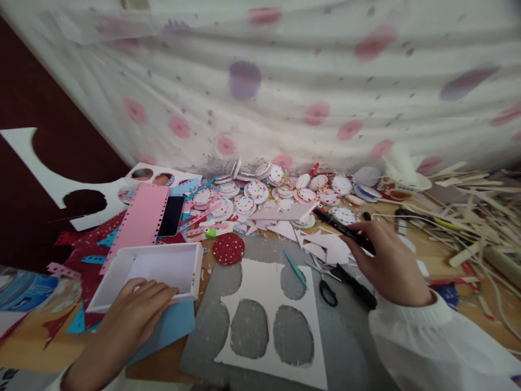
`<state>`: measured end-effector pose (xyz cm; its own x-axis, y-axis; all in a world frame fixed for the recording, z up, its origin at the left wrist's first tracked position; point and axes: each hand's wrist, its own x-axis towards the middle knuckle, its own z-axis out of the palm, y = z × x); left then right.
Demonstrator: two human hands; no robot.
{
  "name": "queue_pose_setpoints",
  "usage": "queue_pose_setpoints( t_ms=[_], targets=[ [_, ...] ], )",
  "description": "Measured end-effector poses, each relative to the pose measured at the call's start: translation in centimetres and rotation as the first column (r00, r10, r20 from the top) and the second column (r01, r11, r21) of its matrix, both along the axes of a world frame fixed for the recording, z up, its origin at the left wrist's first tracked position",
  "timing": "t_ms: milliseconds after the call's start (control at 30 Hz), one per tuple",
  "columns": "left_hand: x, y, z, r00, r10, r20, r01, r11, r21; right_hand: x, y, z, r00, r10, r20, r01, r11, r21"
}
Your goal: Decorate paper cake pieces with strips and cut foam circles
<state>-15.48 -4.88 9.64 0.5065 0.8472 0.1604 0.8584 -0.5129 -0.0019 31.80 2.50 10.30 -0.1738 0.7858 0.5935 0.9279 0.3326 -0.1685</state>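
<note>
My left hand (pixel 130 312) rests with its fingers flat on the near rim of a shallow white box (pixel 163 266). The box lies on a light blue sheet (pixel 171 328). My right hand (pixel 393 260), in a white sleeve, is closed around a long black tool (pixel 340 228) that looks like a glue gun, its tip pointing left over white paper scraps (pixel 321 244). Black scissors (pixel 328 290) lie just left of this hand. A white sheet with oval holes cut out (pixel 268 326) lies on the grey mat between my hands.
Several round dotted paper discs (pixel 260 193) are piled at the back by a flowered curtain (pixel 285 81). A red dotted disc (pixel 228 248), a pink perforated strip (pixel 140 220) and a black phone (pixel 171 216) lie at left. Wooden sticks (pixel 468 217) clutter the right.
</note>
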Motion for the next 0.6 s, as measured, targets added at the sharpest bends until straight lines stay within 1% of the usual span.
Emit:
queue_pose_setpoints(
  t_ms=[133,200,267,300,333,367,400,433,467,500,567,600],
  targets=[
    [-0.5,0.4,-0.4,1.0,0.017,-0.006,-0.018,1.0,-0.016,-2.1,-1.7,1.2,0.987,0.075,-0.14,-0.071,0.997,0.033],
    [-0.8,0.6,-0.3,0.999,0.043,-0.009,-0.044,0.999,-0.032,-2.5,-2.1,1.3,0.968,0.116,-0.221,-0.122,0.992,-0.014],
    [-1.1,0.9,-0.2,0.997,0.078,-0.018,-0.078,0.996,-0.05,-2.9,-2.3,1.1,0.938,0.15,-0.314,-0.192,0.975,-0.108],
    [-1.2,1.2,-0.1,0.995,0.097,-0.027,-0.099,0.993,-0.058,-3.2,-2.4,0.8,0.923,0.17,-0.346,-0.241,0.955,-0.174],
    [-1.4,1.5,0.0,0.992,0.116,-0.039,-0.118,0.991,-0.058,-3.5,-2.5,0.4,0.911,0.197,-0.362,-0.299,0.92,-0.253],
    [-1.6,2.0,0.1,0.989,0.137,-0.053,-0.139,0.989,-0.047,-4.0,-2.5,-0.1,0.905,0.231,-0.358,-0.357,0.87,-0.339],
    [-1.9,2.6,0.1,0.985,0.159,-0.071,-0.161,0.987,-0.026,-4.4,-2.5,-0.8,0.903,0.271,-0.332,-0.401,0.808,-0.431],
    [-2.2,3.3,0.1,0.979,0.182,-0.091,-0.183,0.983,0.003,-4.9,-2.3,-1.5,0.907,0.31,-0.286,-0.418,0.746,-0.518],
    [-2.6,4.1,0.0,0.972,0.205,-0.112,-0.202,0.979,0.04,-5.3,-2.1,-2.3,0.918,0.334,-0.212,-0.393,0.705,-0.59],
    [-3.0,5.0,-0.1,0.964,0.229,-0.132,-0.221,0.972,0.077,-5.6,-1.6,-3.0,0.933,0.343,-0.108,-0.329,0.693,-0.642],
    [-4.0,7.0,-0.4,0.951,0.279,-0.134,-0.261,0.955,0.138,-5.8,-0.3,-4.4,0.942,0.305,0.138,-0.124,0.701,-0.702],
    [-4.5,8.0,-0.6,0.941,0.315,-0.126,-0.295,0.943,0.158,-5.6,0.6,-4.9,0.936,0.266,0.231,-0.028,0.708,-0.705]
  ],
)
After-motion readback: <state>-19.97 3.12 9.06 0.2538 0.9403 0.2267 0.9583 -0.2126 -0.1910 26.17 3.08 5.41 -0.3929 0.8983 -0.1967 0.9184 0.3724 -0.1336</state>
